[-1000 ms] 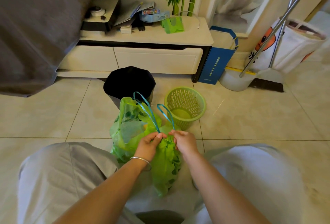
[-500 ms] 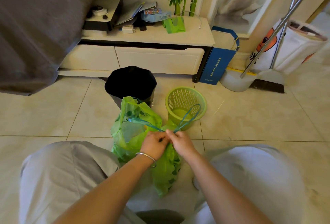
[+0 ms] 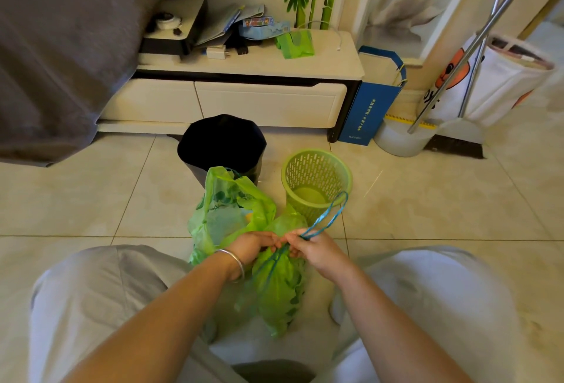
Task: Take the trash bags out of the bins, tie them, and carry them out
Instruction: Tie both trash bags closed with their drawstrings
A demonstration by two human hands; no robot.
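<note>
Two green trash bags stand on the floor between my knees. The near bag (image 3: 282, 285) is gathered at its neck, and the far bag (image 3: 227, 208) gapes open behind it. My left hand (image 3: 251, 248) grips the near bag's neck. My right hand (image 3: 316, 250) pinches the blue drawstring (image 3: 331, 214), whose loop sticks out to the right over the green basket bin (image 3: 317, 181). A second strand of the drawstring hangs down the bag's front. The black-lined bin (image 3: 222, 144) stands behind the bags.
A low white cabinet (image 3: 268, 102) runs along the wall with clutter on top. A blue paper bag (image 3: 370, 108), a white bucket (image 3: 396, 141), a broom and dustpan (image 3: 451, 141) and a white laundry bag (image 3: 500, 83) sit at the right. A grey cover (image 3: 61, 47) hangs at the left.
The two drawstring loops stood upright a second ago. My hands came together at the bag's neck, and one loop now leans right while the other strand hangs down the bag.
</note>
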